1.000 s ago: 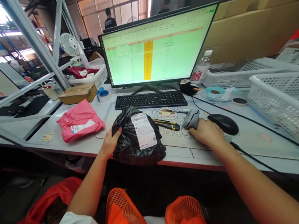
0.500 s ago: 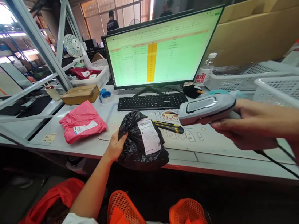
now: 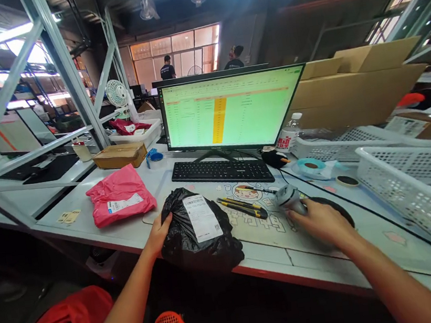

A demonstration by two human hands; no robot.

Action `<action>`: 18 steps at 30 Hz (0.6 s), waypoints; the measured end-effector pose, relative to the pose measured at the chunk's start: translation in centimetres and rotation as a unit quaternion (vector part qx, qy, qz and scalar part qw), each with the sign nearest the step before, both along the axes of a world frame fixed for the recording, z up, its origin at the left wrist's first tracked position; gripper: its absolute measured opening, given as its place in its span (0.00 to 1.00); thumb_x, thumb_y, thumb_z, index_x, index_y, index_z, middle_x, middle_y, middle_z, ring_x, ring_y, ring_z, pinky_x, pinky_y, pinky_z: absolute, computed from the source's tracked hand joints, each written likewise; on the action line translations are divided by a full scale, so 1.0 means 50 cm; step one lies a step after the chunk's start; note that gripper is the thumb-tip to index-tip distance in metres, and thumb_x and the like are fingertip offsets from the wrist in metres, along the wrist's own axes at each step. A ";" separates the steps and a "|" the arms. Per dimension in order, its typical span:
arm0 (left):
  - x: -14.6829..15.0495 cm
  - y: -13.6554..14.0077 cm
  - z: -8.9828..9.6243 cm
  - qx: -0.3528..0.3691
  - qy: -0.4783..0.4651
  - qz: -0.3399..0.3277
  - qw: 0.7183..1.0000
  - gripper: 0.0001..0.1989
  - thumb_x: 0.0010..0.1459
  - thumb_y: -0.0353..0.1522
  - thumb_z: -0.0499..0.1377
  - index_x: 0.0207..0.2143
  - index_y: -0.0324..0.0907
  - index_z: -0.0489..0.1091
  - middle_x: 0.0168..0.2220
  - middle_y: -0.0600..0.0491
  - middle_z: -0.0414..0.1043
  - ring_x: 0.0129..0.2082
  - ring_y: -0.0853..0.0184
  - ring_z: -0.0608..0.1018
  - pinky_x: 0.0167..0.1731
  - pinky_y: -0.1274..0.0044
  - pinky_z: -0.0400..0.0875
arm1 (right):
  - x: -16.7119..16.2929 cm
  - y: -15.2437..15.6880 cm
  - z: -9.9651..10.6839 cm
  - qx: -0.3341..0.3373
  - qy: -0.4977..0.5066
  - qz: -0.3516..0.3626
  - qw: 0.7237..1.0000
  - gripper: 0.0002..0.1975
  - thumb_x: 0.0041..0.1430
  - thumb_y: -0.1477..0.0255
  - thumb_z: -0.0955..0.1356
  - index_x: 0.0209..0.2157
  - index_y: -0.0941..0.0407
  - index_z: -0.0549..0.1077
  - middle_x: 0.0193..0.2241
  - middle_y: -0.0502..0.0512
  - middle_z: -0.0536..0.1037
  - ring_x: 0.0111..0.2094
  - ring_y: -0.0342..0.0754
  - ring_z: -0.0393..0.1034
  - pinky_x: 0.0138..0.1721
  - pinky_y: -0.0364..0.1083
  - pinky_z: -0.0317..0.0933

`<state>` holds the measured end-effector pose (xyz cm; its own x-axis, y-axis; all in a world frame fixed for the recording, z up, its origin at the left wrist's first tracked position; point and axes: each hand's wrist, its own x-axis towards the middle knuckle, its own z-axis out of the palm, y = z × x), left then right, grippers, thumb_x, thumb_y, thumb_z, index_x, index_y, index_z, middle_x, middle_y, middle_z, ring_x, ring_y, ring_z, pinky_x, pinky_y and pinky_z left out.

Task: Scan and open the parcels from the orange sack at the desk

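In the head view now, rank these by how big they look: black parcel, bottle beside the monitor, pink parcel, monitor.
1. Monitor
2. Black parcel
3. Pink parcel
4. Bottle

The black parcel is nearer the camera than the pink parcel, so their true order is unsure.

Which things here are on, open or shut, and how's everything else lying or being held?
Monitor: on
Black parcel: gripped by the left hand, label facing up
Scanner: held in the right hand
Pink parcel: lying down
Cutter: lying down, blade unclear
Bottle: upright, capped
Small carton: looks closed
Big cardboard box: flaps raised
Small fan: can't tell if spinning
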<state>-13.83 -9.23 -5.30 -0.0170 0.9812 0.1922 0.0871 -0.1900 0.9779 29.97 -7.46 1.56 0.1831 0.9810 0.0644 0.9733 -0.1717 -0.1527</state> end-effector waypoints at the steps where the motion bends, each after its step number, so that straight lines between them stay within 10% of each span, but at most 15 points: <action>1: -0.005 0.002 -0.008 -0.020 -0.015 0.012 1.000 0.36 0.60 0.57 0.60 0.56 0.36 0.75 0.57 0.41 0.77 0.63 0.49 0.73 0.66 0.62 0.64 | 0.008 0.002 -0.027 -0.014 -0.031 -0.022 0.999 0.23 0.65 0.55 0.65 0.48 0.59 0.76 0.38 0.69 0.82 0.42 0.68 0.78 0.42 0.59 0.71; 4: -0.012 0.004 -0.022 -0.067 -0.040 0.035 0.996 0.38 0.56 0.59 0.62 0.54 0.37 0.76 0.56 0.42 0.78 0.62 0.49 0.75 0.64 0.64 0.68 | 0.017 -0.013 -0.055 -0.048 -0.070 -0.055 0.995 0.27 0.67 0.57 0.62 0.56 0.62 0.73 0.45 0.73 0.81 0.46 0.71 0.77 0.44 0.62 0.70; 8: -0.014 0.005 -0.026 -0.101 -0.051 0.070 0.991 0.37 0.55 0.59 0.63 0.52 0.38 0.77 0.52 0.42 0.80 0.59 0.49 0.77 0.60 0.65 0.71 | -0.013 -0.010 0.017 -0.024 -0.061 -0.064 0.996 0.30 0.69 0.53 0.60 0.57 0.63 0.73 0.49 0.76 0.79 0.49 0.73 0.75 0.46 0.63 0.69; 12: -0.020 0.008 -0.029 -0.137 -0.041 0.093 0.985 0.40 0.57 0.59 0.62 0.56 0.35 0.75 0.51 0.40 0.80 0.60 0.47 0.76 0.61 0.63 0.70 | -0.077 0.094 0.069 0.019 -0.033 -0.008 0.999 0.26 0.72 0.66 0.59 0.67 0.58 0.67 0.56 0.68 0.77 0.58 0.64 0.71 0.55 0.55 0.65; 18: -0.024 0.005 -0.015 -0.113 -0.013 0.102 0.988 0.33 0.59 0.57 0.61 0.50 0.39 0.78 0.48 0.43 0.81 0.59 0.49 0.77 0.61 0.66 0.70 | -0.136 0.263 0.008 -0.078 -0.016 0.035 0.996 0.31 0.65 0.69 0.69 0.68 0.58 0.66 0.61 0.69 0.73 0.59 0.61 0.70 0.57 0.52 0.63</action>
